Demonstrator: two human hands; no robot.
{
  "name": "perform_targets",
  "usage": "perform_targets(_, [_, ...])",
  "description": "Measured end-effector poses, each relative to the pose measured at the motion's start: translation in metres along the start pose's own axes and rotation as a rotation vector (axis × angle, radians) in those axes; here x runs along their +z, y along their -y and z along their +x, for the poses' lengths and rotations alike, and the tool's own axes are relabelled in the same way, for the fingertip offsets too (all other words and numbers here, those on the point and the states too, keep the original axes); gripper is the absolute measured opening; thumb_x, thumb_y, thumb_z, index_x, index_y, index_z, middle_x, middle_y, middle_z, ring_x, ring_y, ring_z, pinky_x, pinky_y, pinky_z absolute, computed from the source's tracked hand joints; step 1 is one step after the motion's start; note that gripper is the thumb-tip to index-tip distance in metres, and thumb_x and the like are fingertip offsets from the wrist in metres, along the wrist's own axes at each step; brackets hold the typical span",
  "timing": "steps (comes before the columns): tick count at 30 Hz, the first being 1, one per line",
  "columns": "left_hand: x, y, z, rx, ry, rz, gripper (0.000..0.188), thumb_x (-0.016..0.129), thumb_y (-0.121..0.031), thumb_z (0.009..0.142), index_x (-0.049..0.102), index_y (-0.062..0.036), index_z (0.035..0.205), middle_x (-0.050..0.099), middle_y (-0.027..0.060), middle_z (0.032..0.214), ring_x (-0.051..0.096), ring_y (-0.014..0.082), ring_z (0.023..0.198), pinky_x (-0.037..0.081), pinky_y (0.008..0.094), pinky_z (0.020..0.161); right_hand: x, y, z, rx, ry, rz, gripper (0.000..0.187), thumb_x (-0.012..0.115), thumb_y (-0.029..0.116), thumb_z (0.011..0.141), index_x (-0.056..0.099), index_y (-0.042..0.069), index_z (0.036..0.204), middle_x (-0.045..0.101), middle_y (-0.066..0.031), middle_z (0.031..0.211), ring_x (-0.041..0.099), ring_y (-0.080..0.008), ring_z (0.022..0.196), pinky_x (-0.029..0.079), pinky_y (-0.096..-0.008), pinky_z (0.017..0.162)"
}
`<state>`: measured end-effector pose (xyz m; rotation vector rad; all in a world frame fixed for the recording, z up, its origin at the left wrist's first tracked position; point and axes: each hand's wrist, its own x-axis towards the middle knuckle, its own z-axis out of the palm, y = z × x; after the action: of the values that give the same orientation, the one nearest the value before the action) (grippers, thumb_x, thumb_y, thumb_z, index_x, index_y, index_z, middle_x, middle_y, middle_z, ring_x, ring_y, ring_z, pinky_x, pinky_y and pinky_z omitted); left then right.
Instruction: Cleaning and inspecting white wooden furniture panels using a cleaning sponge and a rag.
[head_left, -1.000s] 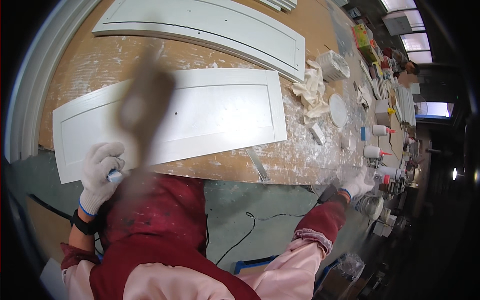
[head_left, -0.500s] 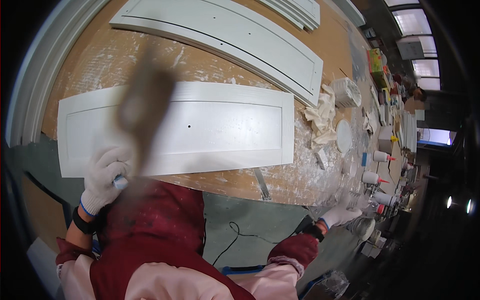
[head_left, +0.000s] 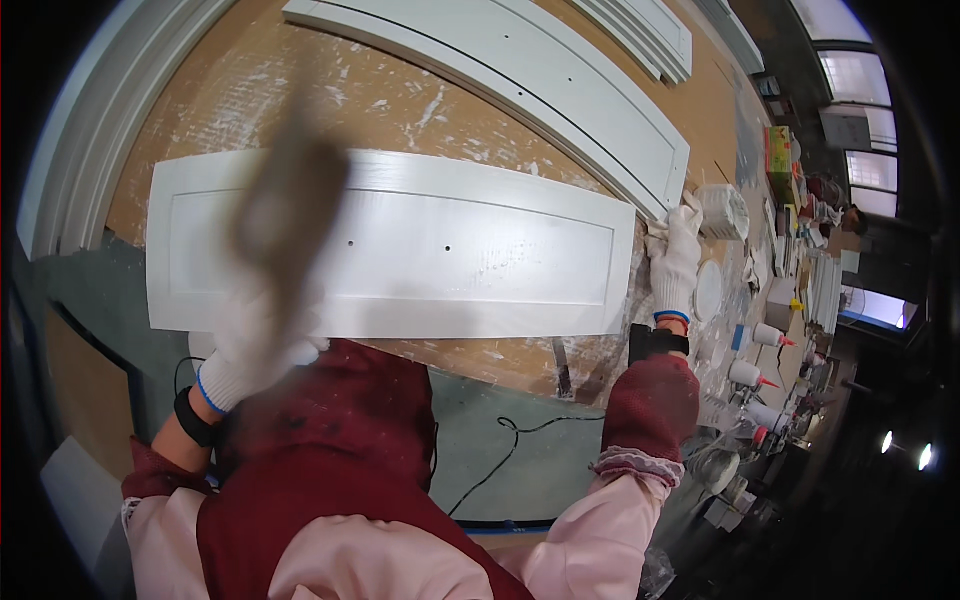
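A white framed panel [head_left: 530,285] with small dark holes lies along the near side of the table, a rough wet-looking patch right of its middle. My left hand [head_left: 235,360], in a white knit glove, is closed at its near edge on a small pale-blue and white thing [head_left: 310,352]. A dark blur close to the lens [head_left: 295,200] hides part of that hand and panel. Beyond the panel's right end, my gloved right hand [head_left: 677,260] reaches over the table and closes on a cream cloth [head_left: 656,240], now mostly hidden beneath it.
A longer white panel [head_left: 600,110] lies farther back, with stacked white boards [head_left: 650,35] behind. Right of my right hand are a white tub [head_left: 724,212], a round white lid [head_left: 708,290] and red-tipped bottles [head_left: 768,335]. A black cable [head_left: 505,455] trails over the floor.
My right hand has swung from the bottles at the right, up and inward, onto the cloth. The view has shifted, and my left hand stays at the panel's near edge.
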<state>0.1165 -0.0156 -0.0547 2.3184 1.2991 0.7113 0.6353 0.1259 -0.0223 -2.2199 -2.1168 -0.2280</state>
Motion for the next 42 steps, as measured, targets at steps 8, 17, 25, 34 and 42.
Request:
perform_targets(8, [-0.005, 0.0, 0.002, 0.069, -0.029, 0.049, 0.029, 0.077, -0.013, 0.057, 0.056, -0.0105, 0.075, 0.063, 0.0035, 0.099, 0.061, 0.0259, 0.091, 0.048, 0.0376, 0.077, -0.1, 0.104, -0.057, -0.038, 0.007, 0.369, 0.041, 0.056, -0.006, 0.088, 0.057, 0.004, 0.127, 0.064, -0.0135, 0.106, 0.065, -0.0184, 0.094, 0.053, -0.0284, 0.079])
perform_targets(17, [-0.01, -0.006, 0.017, 0.148, -0.031, -0.071, 0.027, 0.074, -0.014, 0.055, 0.056, -0.0108, 0.075, 0.062, 0.0015, 0.099, 0.061, 0.0245, 0.09, 0.048, 0.0373, 0.076, -0.043, 0.278, -0.164, -0.207, 0.172, 0.629, 0.041, 0.066, 0.003, 0.074, 0.064, 0.01, 0.114, 0.06, -0.0096, 0.084, 0.059, -0.0303, 0.077, 0.049, -0.0398, 0.064])
perform_targets(25, [-0.003, 0.002, 0.01, 0.139, -0.059, 0.01, 0.025, 0.072, -0.016, 0.058, 0.057, -0.0114, 0.077, 0.062, -0.0001, 0.101, 0.061, 0.0226, 0.091, 0.05, 0.0361, 0.076, -0.022, 0.216, -0.153, 0.057, -0.161, 0.384, 0.022, 0.064, 0.004, 0.083, 0.068, 0.004, 0.105, 0.067, -0.0125, 0.093, 0.065, -0.026, 0.09, 0.052, -0.0363, 0.082])
perform_targets(34, [0.003, 0.002, 0.007, 0.143, -0.145, -0.05, 0.023, 0.072, -0.017, 0.059, 0.057, -0.0117, 0.075, 0.061, -0.0007, 0.101, 0.06, 0.0226, 0.091, 0.049, 0.0369, 0.076, -0.035, 0.313, -0.176, -0.273, -0.038, 0.32, 0.024, 0.065, 0.009, 0.08, 0.069, 0.01, 0.103, 0.063, -0.0089, 0.086, 0.063, -0.0268, 0.081, 0.051, -0.0373, 0.074])
perform_targets(42, [-0.002, 0.001, 0.008, 0.123, -0.072, -0.026, 0.024, 0.072, -0.017, 0.058, 0.057, -0.0113, 0.075, 0.061, -0.0008, 0.102, 0.06, 0.0224, 0.092, 0.05, 0.0366, 0.077, -0.02, 0.198, -0.15, 0.11, -0.12, 0.424, 0.023, 0.056, -0.003, 0.089, 0.065, -0.001, 0.11, 0.066, -0.012, 0.091, 0.064, -0.0181, 0.08, 0.055, -0.029, 0.076])
